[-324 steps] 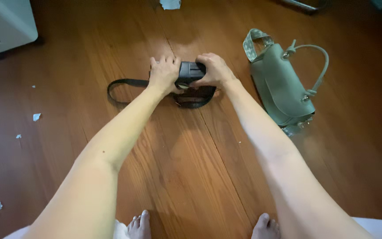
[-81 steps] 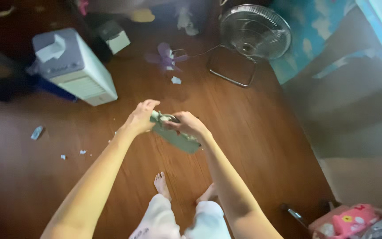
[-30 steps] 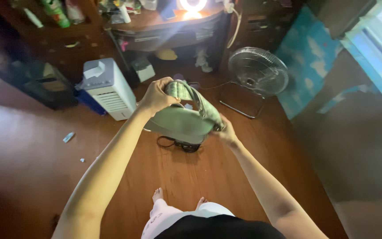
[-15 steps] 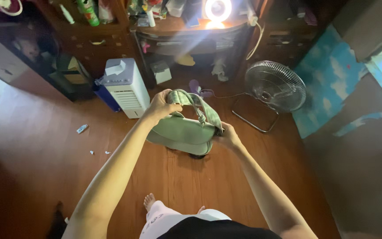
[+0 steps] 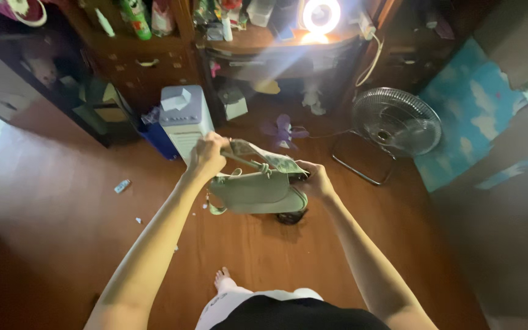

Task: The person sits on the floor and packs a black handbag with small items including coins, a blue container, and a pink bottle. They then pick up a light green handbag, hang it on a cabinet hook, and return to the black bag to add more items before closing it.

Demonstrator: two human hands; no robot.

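Head view: both hands' fingers clamp green handbag point(image 5: 255, 192); dark object beneath mostly hidden.

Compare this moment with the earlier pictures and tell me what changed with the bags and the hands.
Earlier both hands worked on a black bag on the floor while the green handbag lay beside it. Now the left hand and right hand hold the green handbag up off the floor; a dark thing, perhaps that bag, shows below it. Over the last second, the grip stayed the same.
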